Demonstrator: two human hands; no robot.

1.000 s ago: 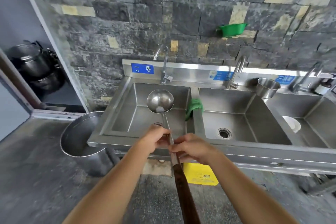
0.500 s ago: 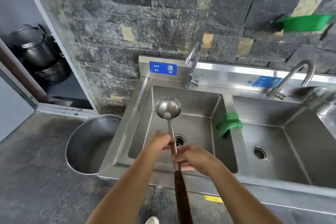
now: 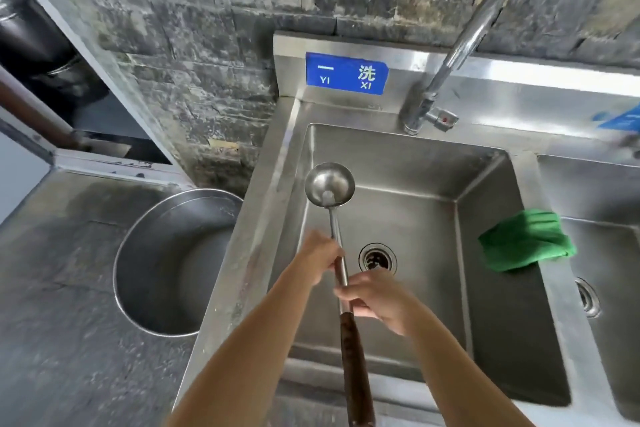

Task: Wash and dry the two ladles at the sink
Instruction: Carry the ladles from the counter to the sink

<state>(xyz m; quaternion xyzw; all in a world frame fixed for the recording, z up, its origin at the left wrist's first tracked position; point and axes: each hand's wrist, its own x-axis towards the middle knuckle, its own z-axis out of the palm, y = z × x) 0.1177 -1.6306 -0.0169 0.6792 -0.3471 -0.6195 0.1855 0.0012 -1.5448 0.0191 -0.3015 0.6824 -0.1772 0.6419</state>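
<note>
A long steel ladle [image 3: 329,187] with a dark wooden handle is held over the left sink basin [image 3: 408,211], bowl facing up toward the back left corner. My left hand [image 3: 320,258] grips the metal shaft higher up. My right hand [image 3: 374,296] holds the shaft just above the wooden handle. A green cloth [image 3: 524,239] is draped over the divider between the left and middle basins. The faucet [image 3: 446,66] stands behind the basin with no water running. Only one ladle is in view.
A large steel pot [image 3: 173,260] stands on the floor left of the sink. The drain [image 3: 377,257] lies under the ladle shaft. A blue sign [image 3: 346,73] is on the backsplash. A second basin [image 3: 609,253] lies to the right.
The view has come closer and turned down onto the left basin. Both hands keep the same hold on the ladle, which is now over that basin.
</note>
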